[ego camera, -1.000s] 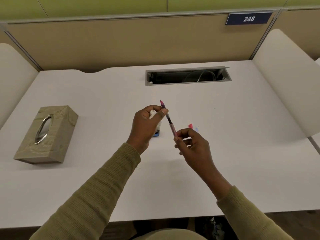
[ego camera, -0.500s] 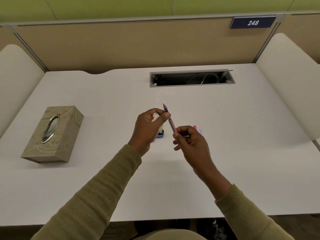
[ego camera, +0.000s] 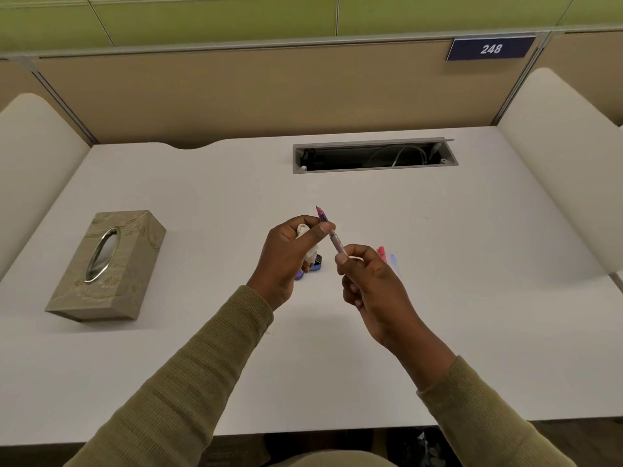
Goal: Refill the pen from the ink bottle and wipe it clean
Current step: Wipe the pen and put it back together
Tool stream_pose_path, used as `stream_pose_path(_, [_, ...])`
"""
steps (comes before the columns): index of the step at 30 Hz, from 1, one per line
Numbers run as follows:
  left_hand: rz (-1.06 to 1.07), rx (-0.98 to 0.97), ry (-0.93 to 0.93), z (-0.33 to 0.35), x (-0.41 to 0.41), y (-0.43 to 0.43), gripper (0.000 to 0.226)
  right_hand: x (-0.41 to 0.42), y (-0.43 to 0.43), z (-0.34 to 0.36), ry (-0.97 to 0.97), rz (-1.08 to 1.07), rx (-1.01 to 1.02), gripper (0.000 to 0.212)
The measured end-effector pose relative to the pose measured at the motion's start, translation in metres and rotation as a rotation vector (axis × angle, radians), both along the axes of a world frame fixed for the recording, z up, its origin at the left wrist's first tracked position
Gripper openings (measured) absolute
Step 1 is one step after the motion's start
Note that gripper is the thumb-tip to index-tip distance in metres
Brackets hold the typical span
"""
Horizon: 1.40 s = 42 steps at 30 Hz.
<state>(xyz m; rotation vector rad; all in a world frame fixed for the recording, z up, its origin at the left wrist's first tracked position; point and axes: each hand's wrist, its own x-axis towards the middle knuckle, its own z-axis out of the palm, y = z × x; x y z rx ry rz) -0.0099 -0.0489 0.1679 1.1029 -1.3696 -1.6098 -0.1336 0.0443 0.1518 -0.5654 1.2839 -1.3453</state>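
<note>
Over the table (ego camera: 472,298), well to the right of the tissue box (ego camera: 104,264), I hold the pen (ego camera: 332,235) between both hands, tilted, its nib up and pointing away from me. My left hand (ego camera: 286,261) pinches the barrel just below the nib, thumb against forefinger, with a crumpled tissue (ego camera: 303,230) bunched inside the same curled fingers (ego camera: 317,232). I cannot tell whether the tissue touches the pen. My right hand (ego camera: 374,284) pinches the rear end between thumb and fingertips, its other fingers loosely curled.

The bottle (ego camera: 316,263) stands on the table on the same side of the box, just behind my left hand and mostly hidden by it, so I cannot tell whether it is capped. A pink cap (ego camera: 381,253) lies farther from the box, just past my right hand.

The pen looks light, slim and stiff, with a smooth plastic barrel that will likely turn slick wherever ink sits on it. I judge the nib to be the fragile part and the one that stains, so the two ends of the barrel are the places to take hold. The tissue is soft and gives, which suits a light squeeze drawn along the section rather than a hard rub on the tip. The bottle looks small and easy to tip, so it is best steadied by its body.
</note>
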Motion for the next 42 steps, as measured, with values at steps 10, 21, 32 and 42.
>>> stream_pose_path(10, [-0.021,-0.019,0.006,0.002,0.000,0.004,0.015,0.003,-0.001,0.004,-0.096,-0.033,-0.017,0.021])
stream_pose_path(21, [-0.027,-0.020,-0.007,0.002,-0.002,0.003,0.013,0.001,-0.003,0.005,-0.094,-0.016,-0.022,0.018])
stream_pose_path(32, [-0.036,-0.004,0.004,0.000,-0.007,0.002,0.021,-0.002,-0.003,0.007,-0.109,-0.005,-0.004,0.024])
stream_pose_path(42, [-0.038,-0.013,-0.025,0.001,-0.013,0.001,0.021,-0.008,-0.003,0.005,-0.075,-0.026,0.023,0.035])
